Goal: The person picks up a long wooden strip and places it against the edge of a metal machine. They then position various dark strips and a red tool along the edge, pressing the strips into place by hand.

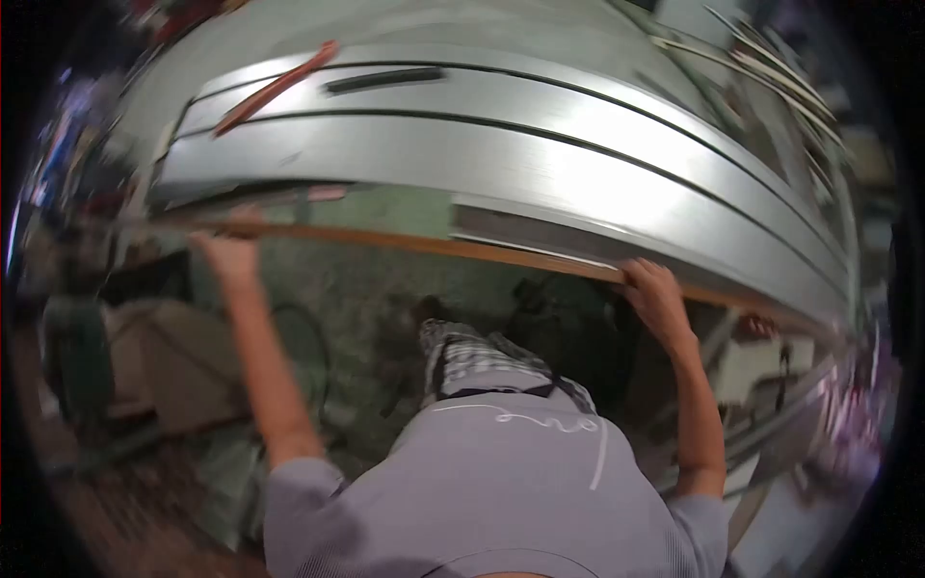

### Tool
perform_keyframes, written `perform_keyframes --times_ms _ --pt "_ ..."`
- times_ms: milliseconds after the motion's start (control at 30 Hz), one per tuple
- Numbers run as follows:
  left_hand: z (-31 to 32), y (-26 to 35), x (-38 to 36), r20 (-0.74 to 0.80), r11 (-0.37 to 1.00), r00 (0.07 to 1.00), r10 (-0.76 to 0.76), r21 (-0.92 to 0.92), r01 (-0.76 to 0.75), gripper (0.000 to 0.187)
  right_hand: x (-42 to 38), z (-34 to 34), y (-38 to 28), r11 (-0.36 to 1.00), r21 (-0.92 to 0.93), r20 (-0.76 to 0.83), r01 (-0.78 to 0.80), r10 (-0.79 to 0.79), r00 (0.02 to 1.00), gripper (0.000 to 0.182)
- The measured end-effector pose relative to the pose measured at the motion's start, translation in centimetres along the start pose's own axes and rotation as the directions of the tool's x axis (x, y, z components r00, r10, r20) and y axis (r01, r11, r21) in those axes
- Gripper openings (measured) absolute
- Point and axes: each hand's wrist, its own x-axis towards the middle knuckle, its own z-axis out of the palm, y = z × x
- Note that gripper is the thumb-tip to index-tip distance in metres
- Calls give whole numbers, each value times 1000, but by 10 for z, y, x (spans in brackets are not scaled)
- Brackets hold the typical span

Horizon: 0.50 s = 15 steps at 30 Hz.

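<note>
Long brushed-silver metal sheets (540, 164) lie stacked across the table (385, 214), their edges running as dark curved lines from left to right. A thin red strip (275, 89) lies slanted on the far left part of the stack, and a short dark flat bar (385, 80) lies just beside it, a little farther back. At the far right, a bundle of pale thin slats (780, 82) runs along the sheets' end. A patch of green table surface shows bare under the nearest sheet, above the brown wooden front edge (434, 246).

Below the table, the dark mottled floor (366, 299) is partly hidden by the person's grey shirt and checked trousers. A beige block-like object (164, 361) sits to the left, well apart from the sheets; clutter at the right is too blurred to name.

The left hand (229, 252) presses up against the wooden front edge near the left end of the sheets; it is blurred, so I cannot tell how its fingers are set. The right hand (653, 289) curls over the front edge, fingers wrapped around it, directly below the nearest sheet's rim. Both hands are spread wide apart, with the stack lying just beyond them.
</note>
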Motion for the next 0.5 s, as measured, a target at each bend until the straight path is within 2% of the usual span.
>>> perform_keyframes --times_ms 33,67,100,133,167,200,233,300,333,367,433,500 --pt "-11 18 29 21 992 995 -95 -84 96 92 0 2 3 1000 -25 -31 10 -11 999 22" --pt "-21 26 58 -62 992 991 -120 -34 118 78 0 5 8 998 -53 -53 34 -37 998 21" --pt "-95 41 123 558 968 792 -248 103 230 59 -2 4 13 997 28 -72 67 -65 995 21" --pt "-102 43 135 401 958 883 -245 238 157 46 -5 -3 16 1000 22 21 -21 21 1000 24" --pt "-71 28 97 227 969 964 -134 234 80 41 -11 -8 21 996 4 -5 -84 84 996 24" --pt "-61 16 78 229 981 965 -124 177 84 43 -18 -9 27 997 -39 -19 -64 63 998 29" --pt "-37 -3 51 119 987 990 -82 144 65 45 -27 -12 31 996 -82 -25 -30 28 999 35" --pt "-24 -28 28 145 984 983 -112 152 90 45 -44 -20 36 989 -131 -115 -68 53 992 41" --pt "-26 -41 23 217 970 968 -129 232 77 45 -51 -22 37 982 -170 -185 -81 49 981 47" --pt "-22 -54 15 284 949 947 -149 309 57 44 -55 -23 39 981 -171 -191 -92 58 980 47" --pt "-7 -83 -6 241 961 958 -153 261 88 44 -65 -21 44 971 -136 -248 -198 160 955 51" --pt "11 -114 -32 199 971 967 -157 209 115 43 -72 -18 48 966 -140 -280 -218 172 944 52"
